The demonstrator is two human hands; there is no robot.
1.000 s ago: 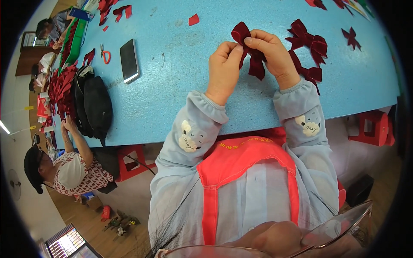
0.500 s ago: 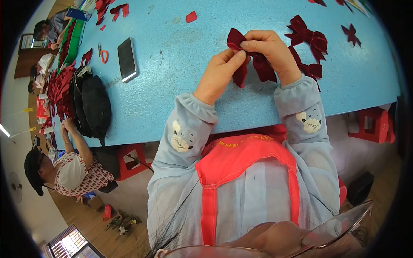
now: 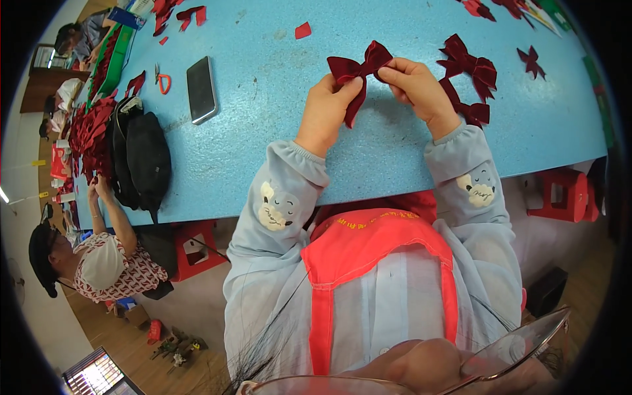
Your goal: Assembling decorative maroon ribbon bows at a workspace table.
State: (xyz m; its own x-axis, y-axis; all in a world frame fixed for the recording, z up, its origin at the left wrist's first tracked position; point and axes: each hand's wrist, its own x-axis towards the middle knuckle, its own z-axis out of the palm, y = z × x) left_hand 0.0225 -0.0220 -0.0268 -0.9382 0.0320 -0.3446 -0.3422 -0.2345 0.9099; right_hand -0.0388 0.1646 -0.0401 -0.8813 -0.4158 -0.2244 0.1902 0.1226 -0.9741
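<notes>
So, at the left we see a co-worker (image 3: 108, 270) in a black cap, seated at the table (image 3: 263, 148), both hands near a heap of dark red ribbon (image 3: 91, 135). Above the heap, a long green box (image 3: 117, 71) stands near the table's edge with more red pieces in it. Just right of the heap we find a black bag (image 3: 148, 158) lying on its side. Next come orange-handled scissors (image 3: 163, 82), lying near the bag, and a dark-screened phone (image 3: 202, 90) flat on the blue top. Farther along and higher up lies a small red scrap (image 3: 303, 30).

Then we reach the left hand (image 3: 327, 105), its thumb and forefinger pinching the bow (image 3: 359, 69) low on the left loop, by a hanging tail; its other fingers are too hidden for us to tell how they lie. The bow, dark red, is held up over the table between the two hands, loops out to either side. The right hand (image 3: 418, 85) pinches the edge of the right loop between thumb and forefinger, the other fingers curled under.

Just beyond it, two large bows (image 3: 469, 62) lie close together, one below the other. Farther right we see a small bow (image 3: 530, 62), well apart from them.
</notes>
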